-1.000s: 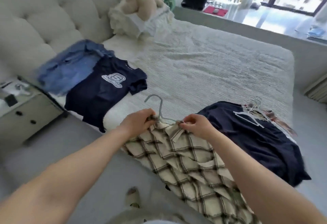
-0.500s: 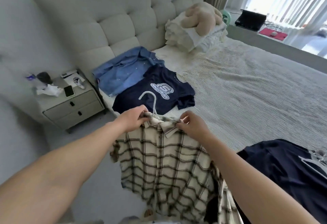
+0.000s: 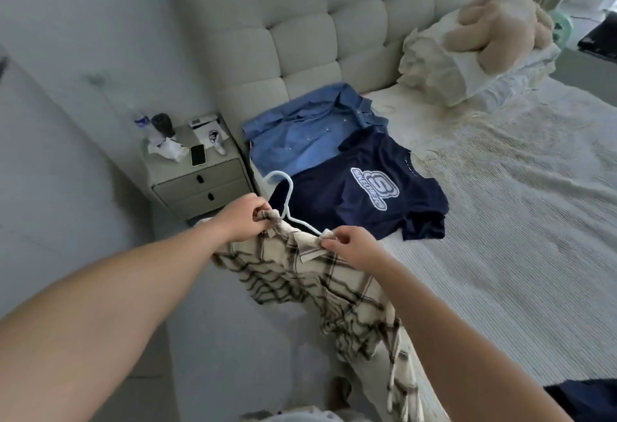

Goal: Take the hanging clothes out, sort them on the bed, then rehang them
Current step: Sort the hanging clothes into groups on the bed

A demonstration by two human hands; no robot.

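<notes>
Far left: pale two-drawer bedside cabinet (image 3: 200,184) with a phone, a dark cup and small clutter on top; not part of the job.

Left hand (image 3: 245,218) has its fingers curled round the left shoulder of the cream-and-black plaid shirt (image 3: 320,274), bunching fabric at the collar; the white plastic hanger (image 3: 287,198) sticks up just beside that hand, hook clear of the cloth and one arm bare between the two hands; so the hanger looks half out of the shirt.

Right hand (image 3: 350,243) pinches the other collar edge together with what looks like the tip of the hanger arm; exact contact too small to tell.

Change over the last second: view has swung left toward the headboard, and the shirt has come with it, from beside the unsorted pile at the foot end to hanging off the bed edge near the sorted ones; the hanger arm is more exposed than before.

Behind the hands on the white textured bedspread (image 3: 500,221): light blue denim button shirt (image 3: 307,131) laid flat, navy T-shirt with white logo (image 3: 364,194) overlapping its lower edge.

Judgement: sorting stage; plaid shirt is third to go down, likely next to the navy one; hanger needs to come free first; rehanging not started.
</notes>
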